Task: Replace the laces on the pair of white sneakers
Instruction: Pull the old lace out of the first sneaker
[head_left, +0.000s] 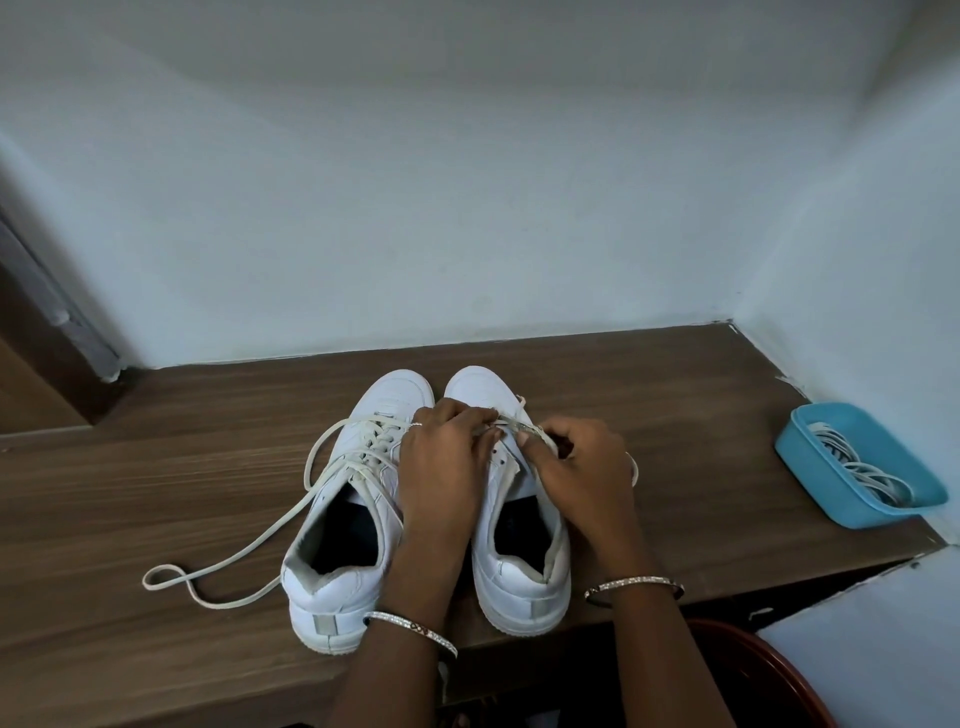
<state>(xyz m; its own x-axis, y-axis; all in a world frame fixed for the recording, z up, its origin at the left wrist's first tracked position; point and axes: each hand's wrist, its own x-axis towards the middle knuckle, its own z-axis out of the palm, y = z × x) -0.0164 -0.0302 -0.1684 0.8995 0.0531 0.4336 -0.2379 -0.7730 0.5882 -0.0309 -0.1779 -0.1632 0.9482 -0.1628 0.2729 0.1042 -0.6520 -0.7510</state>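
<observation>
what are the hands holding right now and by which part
Both the left hand and the right hand pinch the lace of the right-hand sneaker, on the short stretch over its eyelets near the toe.

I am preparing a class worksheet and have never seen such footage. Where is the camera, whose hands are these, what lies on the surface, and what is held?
No machine here: a person wears one camera on the head, looking down at their own bare hands. On a wooden surface stand the right sneaker and left sneaker, both white, toes pointing away. The left hand and right hand both pinch a lace over the right sneaker. The left sneaker is laced, its trailing lace loose on the wood. A blue tray on the right holds coiled laces.
</observation>
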